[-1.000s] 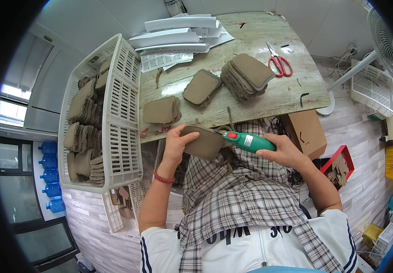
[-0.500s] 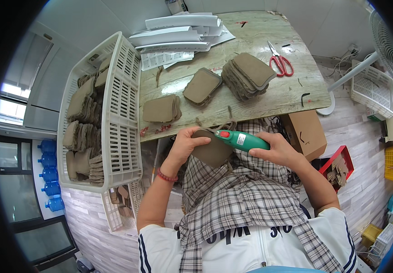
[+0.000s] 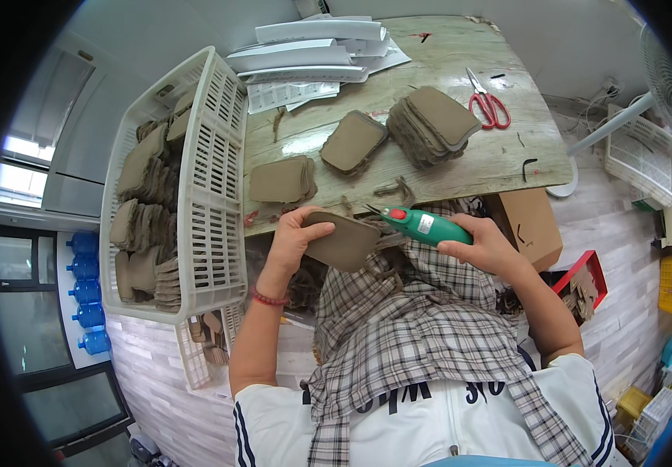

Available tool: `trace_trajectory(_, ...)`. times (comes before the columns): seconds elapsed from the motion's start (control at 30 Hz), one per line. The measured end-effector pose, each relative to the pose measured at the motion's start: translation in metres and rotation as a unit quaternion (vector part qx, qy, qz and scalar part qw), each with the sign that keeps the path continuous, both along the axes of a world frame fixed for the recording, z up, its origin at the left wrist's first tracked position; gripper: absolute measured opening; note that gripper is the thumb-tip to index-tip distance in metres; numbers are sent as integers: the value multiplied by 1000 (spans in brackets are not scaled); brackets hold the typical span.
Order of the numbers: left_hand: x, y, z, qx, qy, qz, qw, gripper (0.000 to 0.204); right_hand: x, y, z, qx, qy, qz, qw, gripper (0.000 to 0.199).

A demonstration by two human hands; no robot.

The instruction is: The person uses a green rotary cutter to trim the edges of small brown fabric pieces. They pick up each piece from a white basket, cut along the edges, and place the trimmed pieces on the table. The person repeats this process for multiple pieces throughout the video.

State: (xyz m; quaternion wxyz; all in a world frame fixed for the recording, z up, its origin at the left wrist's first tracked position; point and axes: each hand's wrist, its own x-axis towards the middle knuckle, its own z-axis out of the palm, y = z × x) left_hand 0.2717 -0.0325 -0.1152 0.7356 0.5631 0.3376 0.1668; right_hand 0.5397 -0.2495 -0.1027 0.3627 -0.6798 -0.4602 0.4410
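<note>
- The left hand (image 3: 293,237) grips a brown pulp tray piece (image 3: 343,241) by its left edge, just below the near edge of the table (image 3: 507,159).
- The right hand (image 3: 485,247) is closed around a green electric cutter (image 3: 423,225); its tip meets the upper right edge of the piece.
- The long axis of the cutter runs left-right, pointing at the left hand.
- A white basket (image 3: 215,194) stands close on the left; the right side has more free room.

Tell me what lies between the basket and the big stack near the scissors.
Head view: between the white basket and big stack lie two smaller brown stacks on the table.
</note>
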Motion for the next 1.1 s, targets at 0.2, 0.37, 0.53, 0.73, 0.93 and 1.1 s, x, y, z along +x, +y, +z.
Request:
trace_trajectory(0.2,-9,8,3,8,-29,51,998,8,-2,-9,-7,40,-29,40,998,48)
trace_trajectory(0.37,-7,8,2,2,-20,40,999,10,-5,-4,-2,41,-43,46,997,49)
trace_trajectory(0.53,1,2,4,-12,-7,22,1000,13,-9,-1,4,63,-67,52,994,50)
trace_trajectory(0.73,8,-3,-3,-17,-7,6,1000,13,-13,4,6,72,-83,54,992,49)
trace_trajectory(0.93,12,-3,-9,-14,3,-4,1000,16,-18,12,6,82,-70,51,993,45)
trace_trajectory(1.1,10,11,-13,11,-9,32,999,16,-30,23,0,53,27,-18,998,45)
